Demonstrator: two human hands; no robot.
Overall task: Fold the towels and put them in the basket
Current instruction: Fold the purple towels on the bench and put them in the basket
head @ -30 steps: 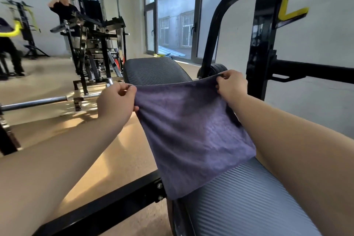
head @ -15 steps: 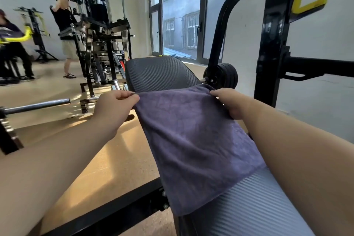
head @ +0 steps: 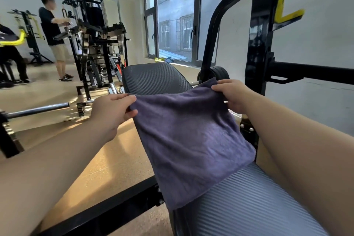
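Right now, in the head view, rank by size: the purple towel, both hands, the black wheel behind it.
1. purple towel
2. left hand and right hand, about alike
3. black wheel, farther off and partly hidden, so unsure

Bright daylight enters through the tall dark-framed window [head: 183, 17]; sunlit patches glare on the tan floor [head: 107, 159]; wide-angle distortion bends edges; corners slightly blurred.

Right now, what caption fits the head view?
Left hand and right hand pinch a purple towel over a ribbed grey bench.
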